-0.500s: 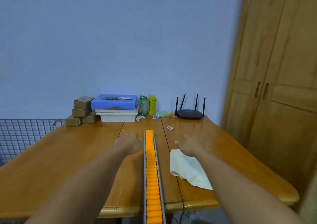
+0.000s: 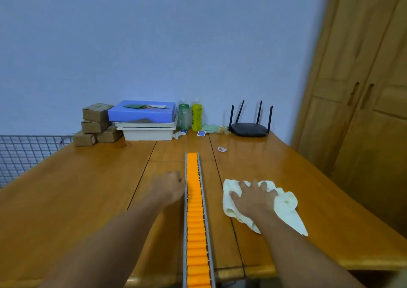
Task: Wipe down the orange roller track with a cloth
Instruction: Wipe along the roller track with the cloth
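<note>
The orange roller track (image 2: 195, 221), framed in grey metal, runs down the middle of the wooden table (image 2: 77, 188) from mid-table past the near edge. A pale yellow cloth (image 2: 286, 206) lies crumpled on the table to the right of the track. My right hand (image 2: 253, 197) lies on top of the cloth with fingers curled into its folds, gripping it. My left hand (image 2: 168, 187) rests on the table against the track's left rail, fingers curled; whether it grips the rail is hidden.
Along the back wall stand brown cardboard boxes (image 2: 97, 123), a blue box on white trays (image 2: 144, 119), two bottles (image 2: 191, 117) and a black router (image 2: 250, 125). A small pink loop (image 2: 222, 149) lies beyond the track. Wire mesh (image 2: 24, 153) is left, wooden wardrobe doors (image 2: 363, 102) right.
My right hand has come down onto the cloth and bunched it up. My left hand has drawn back a little and settled against the track's left rail.
</note>
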